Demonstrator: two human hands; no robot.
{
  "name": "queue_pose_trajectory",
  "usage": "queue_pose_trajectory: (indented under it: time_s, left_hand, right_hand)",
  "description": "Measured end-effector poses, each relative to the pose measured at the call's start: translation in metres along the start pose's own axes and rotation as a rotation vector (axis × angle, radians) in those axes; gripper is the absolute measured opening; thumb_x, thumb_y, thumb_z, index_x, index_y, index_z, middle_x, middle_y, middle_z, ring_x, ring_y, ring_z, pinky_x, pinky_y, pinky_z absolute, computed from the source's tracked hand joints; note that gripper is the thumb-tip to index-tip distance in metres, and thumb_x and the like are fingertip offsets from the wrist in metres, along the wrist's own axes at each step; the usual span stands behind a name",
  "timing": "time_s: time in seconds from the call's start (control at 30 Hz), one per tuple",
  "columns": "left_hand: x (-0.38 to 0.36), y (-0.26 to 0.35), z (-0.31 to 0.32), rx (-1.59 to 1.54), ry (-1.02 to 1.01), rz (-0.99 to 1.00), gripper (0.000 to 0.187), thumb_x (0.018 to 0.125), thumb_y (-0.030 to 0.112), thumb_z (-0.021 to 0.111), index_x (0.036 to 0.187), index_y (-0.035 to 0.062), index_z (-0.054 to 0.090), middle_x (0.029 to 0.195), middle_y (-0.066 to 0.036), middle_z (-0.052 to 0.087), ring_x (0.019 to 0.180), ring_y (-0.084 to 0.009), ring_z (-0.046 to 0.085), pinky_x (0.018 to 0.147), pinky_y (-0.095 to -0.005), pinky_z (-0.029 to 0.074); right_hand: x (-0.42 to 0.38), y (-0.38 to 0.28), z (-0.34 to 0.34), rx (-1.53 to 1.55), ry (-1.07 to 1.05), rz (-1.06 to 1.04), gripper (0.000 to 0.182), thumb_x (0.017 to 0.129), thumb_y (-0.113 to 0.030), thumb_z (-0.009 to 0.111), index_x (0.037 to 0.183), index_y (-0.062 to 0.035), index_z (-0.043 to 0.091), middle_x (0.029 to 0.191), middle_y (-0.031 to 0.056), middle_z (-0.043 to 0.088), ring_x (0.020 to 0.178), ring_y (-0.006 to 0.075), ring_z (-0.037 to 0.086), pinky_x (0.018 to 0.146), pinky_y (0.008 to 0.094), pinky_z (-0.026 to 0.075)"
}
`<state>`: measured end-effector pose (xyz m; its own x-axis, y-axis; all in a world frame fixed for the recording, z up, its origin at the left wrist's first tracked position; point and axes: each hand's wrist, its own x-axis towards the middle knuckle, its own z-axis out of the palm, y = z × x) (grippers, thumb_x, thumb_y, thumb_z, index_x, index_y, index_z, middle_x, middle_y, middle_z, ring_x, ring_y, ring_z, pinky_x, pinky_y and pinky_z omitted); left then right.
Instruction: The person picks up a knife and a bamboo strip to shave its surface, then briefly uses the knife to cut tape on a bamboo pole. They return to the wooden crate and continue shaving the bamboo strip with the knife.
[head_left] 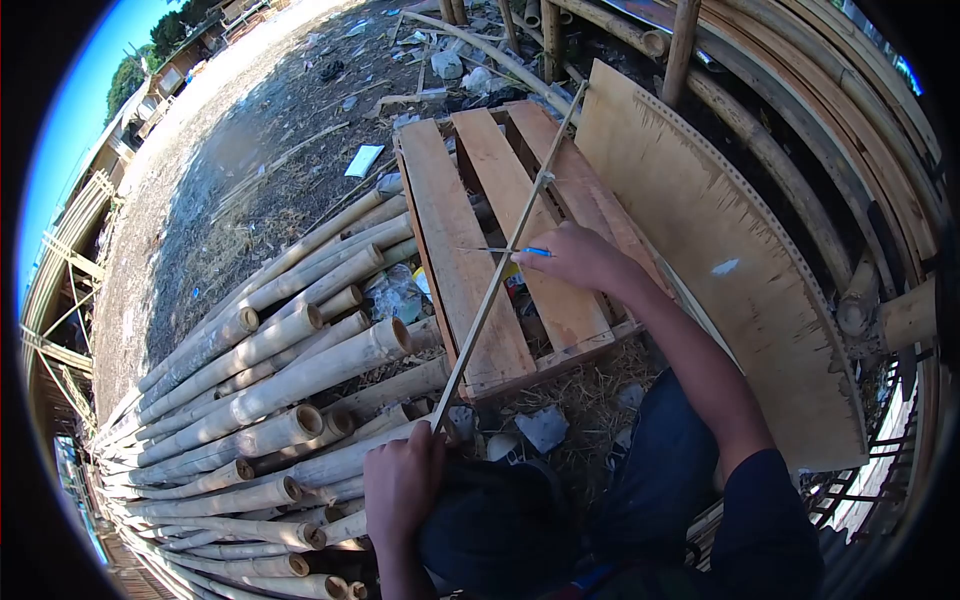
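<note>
My left hand is closed around the lower end of a long, thin bamboo strip. The strip runs diagonally up and away over a wooden pallet, its far end near a plywood sheet. My right hand is closed on a thin, blue-handled knife. Its narrow blade points left and crosses the strip at about mid-length, over the pallet's slats. A small node shows on the strip beyond the blade.
Many cut bamboo poles lie piled on the left, open ends toward me. A plywood sheet with a splintered edge leans at the right. Behind it stand posts and long timber. Litter and a white packet lie on the dirt.
</note>
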<state>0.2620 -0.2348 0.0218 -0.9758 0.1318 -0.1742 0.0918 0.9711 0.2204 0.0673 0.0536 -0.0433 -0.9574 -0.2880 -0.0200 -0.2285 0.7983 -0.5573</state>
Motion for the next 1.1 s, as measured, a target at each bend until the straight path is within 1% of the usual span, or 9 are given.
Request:
queue_pose_trajectory:
  time_s: [0.17,0.33,0.53,0.57,0.63,0.83,0.93,1.0,1.1]
  left_hand:
    - [-0.005,0.004,0.002,0.139,0.092,0.055,0.019,0.092,0.025,0.062,0.084,0.0087,0.056,0.061,-0.015,0.06,0.062,-0.0364,0.061,0.06,-0.0476,0.043]
    - [-0.005,0.007,0.0,0.16,0.095,0.074,0.019,0.093,0.027,0.06,0.085,0.01,0.056,0.061,-0.014,0.061,0.06,-0.0352,0.062,0.059,-0.0465,0.043]
    - [0.001,-0.004,0.004,0.06,0.066,0.105,0.02,0.091,0.023,0.06,0.08,0.0083,0.054,0.059,-0.014,0.06,0.058,-0.0358,0.062,0.057,-0.0476,0.046]
    - [0.002,-0.006,0.006,0.005,0.06,0.097,0.021,0.092,0.024,0.06,0.081,0.0072,0.055,0.059,-0.016,0.06,0.059,-0.0376,0.062,0.057,-0.0484,0.046]
    - [0.003,-0.008,0.007,-0.051,0.06,0.087,0.023,0.092,0.026,0.06,0.081,0.0062,0.056,0.06,-0.018,0.06,0.061,-0.0393,0.061,0.058,-0.0492,0.045]
    - [0.007,-0.015,0.004,-0.318,-0.001,0.078,0.027,0.091,0.027,0.062,0.084,0.0016,0.06,0.063,-0.022,0.059,0.061,-0.0401,0.06,0.058,-0.0481,0.043]
    - [0.011,-0.013,-0.003,-0.547,-0.207,-0.091,0.028,0.092,0.027,0.062,0.086,0.0002,0.062,0.057,-0.015,0.056,0.052,-0.0283,0.056,0.055,-0.0412,0.041]
    - [0.011,-0.017,0.0,-0.703,-0.295,-0.141,0.027,0.094,0.025,0.06,0.087,-0.0005,0.062,0.054,-0.005,0.05,0.05,-0.0132,0.048,0.051,-0.0326,0.037]
    - [0.012,-0.022,0.0,-0.864,-0.352,-0.17,0.026,0.096,0.023,0.057,0.087,-0.0006,0.062,0.055,0.001,0.048,0.052,-0.0059,0.044,0.05,-0.0279,0.034]
  right_hand:
    - [0.007,0.015,-0.006,0.162,-0.205,-0.028,0.055,0.093,-0.051,0.057,0.079,0.0016,0.067,0.072,0.0203,0.065,0.069,0.035,0.063,0.068,0.0451,0.048]
    - [0.032,0.077,-0.003,0.062,0.276,0.157,0.062,0.092,-0.055,0.055,0.078,0.0055,0.062,0.066,0.0193,0.061,0.067,0.0316,0.063,0.067,0.0429,0.047]
    - [0.028,0.062,0.004,0.28,-0.093,0.105,0.065,0.094,-0.055,0.05,0.078,0.0069,0.063,0.074,0.0252,0.064,0.076,0.0408,0.064,0.075,0.0467,0.049]
    - [0.03,0.068,0.007,0.28,-0.094,0.108,0.065,0.094,-0.055,0.05,0.078,0.0069,0.063,0.074,0.0252,0.064,0.076,0.0408,0.064,0.075,0.0467,0.049]
    - [0.035,0.071,0.004,0.003,0.274,0.191,0.066,0.095,-0.055,0.048,0.077,0.0066,0.063,0.075,0.0262,0.064,0.078,0.0415,0.064,0.077,0.0464,0.048]
    - [0.03,0.047,0.016,0.074,0.143,0.07,0.068,0.095,-0.057,0.046,0.078,0.0054,0.065,0.08,0.0264,0.066,0.085,0.0429,0.066,0.078,0.0495,0.049]
    - [0.047,0.061,0.009,-0.066,0.267,0.327,0.069,0.095,-0.058,0.045,0.079,0.0051,0.067,0.085,0.028,0.067,0.09,0.0426,0.066,0.081,0.05,0.049]
    - [0.044,0.062,0.01,-0.028,0.204,0.295,0.069,0.095,-0.058,0.045,0.079,0.0049,0.068,0.086,0.0279,0.067,0.09,0.0429,0.066,0.082,0.05,0.05]
    - [0.041,0.057,0.002,0.02,0.107,0.227,0.068,0.095,-0.057,0.044,0.08,0.004,0.069,0.088,0.0275,0.068,0.09,0.0435,0.066,0.082,0.0502,0.05]
